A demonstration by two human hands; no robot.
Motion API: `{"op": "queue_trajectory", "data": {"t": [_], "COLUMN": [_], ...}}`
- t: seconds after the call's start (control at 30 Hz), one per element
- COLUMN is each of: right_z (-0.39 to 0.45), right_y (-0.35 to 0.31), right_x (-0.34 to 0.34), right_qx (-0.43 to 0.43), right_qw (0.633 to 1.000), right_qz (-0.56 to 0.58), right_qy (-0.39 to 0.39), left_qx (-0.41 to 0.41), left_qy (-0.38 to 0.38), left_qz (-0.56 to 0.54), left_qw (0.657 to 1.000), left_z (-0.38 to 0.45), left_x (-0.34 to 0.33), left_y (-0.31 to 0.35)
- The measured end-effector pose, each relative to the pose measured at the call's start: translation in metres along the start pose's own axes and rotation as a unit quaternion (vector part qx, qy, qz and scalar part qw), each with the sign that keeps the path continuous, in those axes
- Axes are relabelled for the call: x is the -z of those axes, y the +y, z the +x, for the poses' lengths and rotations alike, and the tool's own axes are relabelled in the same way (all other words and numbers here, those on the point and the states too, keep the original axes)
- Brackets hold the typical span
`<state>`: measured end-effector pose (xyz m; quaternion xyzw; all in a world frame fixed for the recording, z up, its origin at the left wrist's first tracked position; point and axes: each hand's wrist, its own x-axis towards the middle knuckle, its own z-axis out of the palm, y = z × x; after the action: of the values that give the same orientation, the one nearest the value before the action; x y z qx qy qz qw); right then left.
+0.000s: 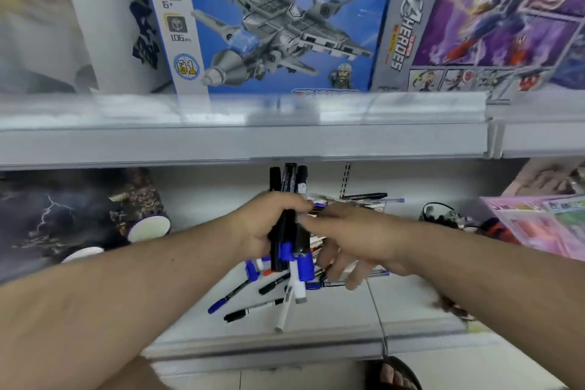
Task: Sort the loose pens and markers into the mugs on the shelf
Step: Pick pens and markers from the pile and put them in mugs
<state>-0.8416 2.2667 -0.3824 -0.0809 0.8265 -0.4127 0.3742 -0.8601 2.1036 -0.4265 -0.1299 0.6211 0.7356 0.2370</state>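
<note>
Left hand (264, 225) around markers (289, 218)

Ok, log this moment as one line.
left hand: grips marker bundle | right hand: reaching in, blurred | loose pens: on shelf

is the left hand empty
No, the left hand grips an upright bundle of markers above the loose markers on the shelf.

A shop: metal shelves (285, 142) with price rails carry boxed toy sets (285, 19) facing outward.
</note>
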Motion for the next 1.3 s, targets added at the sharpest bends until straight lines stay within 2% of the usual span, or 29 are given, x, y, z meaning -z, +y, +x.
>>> {"op": "queue_trajectory", "data": {"t": [0.17, 0.3, 0.47, 0.6, 0.8, 0.87, 0.93, 1.03, 1.1, 1.2, 1.3], "right_z": [-0.025, -0.038, -0.042, -0.047, -0.051, -0.054, -0.055, -0.052, -0.051, -0.052, -0.055], "right_y": [0.014, 0.021, 0.039, 0.045, 0.052, 0.054, 0.055, 0.061, 0.066, 0.07, 0.07], "right_x": [-0.016, -0.015, -0.023, -0.022, -0.016, -0.017, -0.019, -0.021, -0.022, -0.025, -0.025], "right_qx": [0.099, 0.132, 0.138, 0.094, 0.072, 0.073, 0.072, 0.065, 0.075, 0.094, 0.113], "right_qw": [0.98, 0.965, 0.976, 0.988, 0.949, 0.937, 0.932, 0.933, 0.942, 0.954, 0.95], "right_qz": [-0.158, -0.213, -0.121, 0.07, 0.3, 0.336, 0.348, 0.312, 0.245, 0.126, 0.084], "right_qy": [0.073, 0.075, 0.118, 0.097, 0.065, 0.054, 0.076, 0.166, 0.215, 0.254, 0.279], "left_qx": [-0.01, -0.052, -0.073, -0.049, -0.042, -0.041, -0.044, -0.043, -0.045, -0.054, -0.061], "left_qy": [-0.009, -0.002, -0.005, -0.017, -0.056, -0.061, -0.057, -0.029, -0.005, 0.006, 0.002], "left_qz": [-0.145, -0.189, -0.18, -0.158, -0.205, -0.204, -0.204, -0.221, -0.24, -0.273, -0.289], "left_qw": [0.989, 0.981, 0.981, 0.986, 0.976, 0.976, 0.976, 0.974, 0.97, 0.96, 0.955], "left_z": [-0.028, -0.044, -0.052, -0.053, -0.051, -0.052, -0.052, -0.051, -0.049, -0.048, -0.046], "left_x": [-0.031, -0.04, -0.042, -0.042, -0.044, -0.044, -0.046, -0.049, -0.053, -0.06, -0.065], "left_y": [-0.029, -0.047, -0.047, -0.046, -0.048, -0.048, -0.047, -0.043, -0.04, -0.037, -0.035]}}
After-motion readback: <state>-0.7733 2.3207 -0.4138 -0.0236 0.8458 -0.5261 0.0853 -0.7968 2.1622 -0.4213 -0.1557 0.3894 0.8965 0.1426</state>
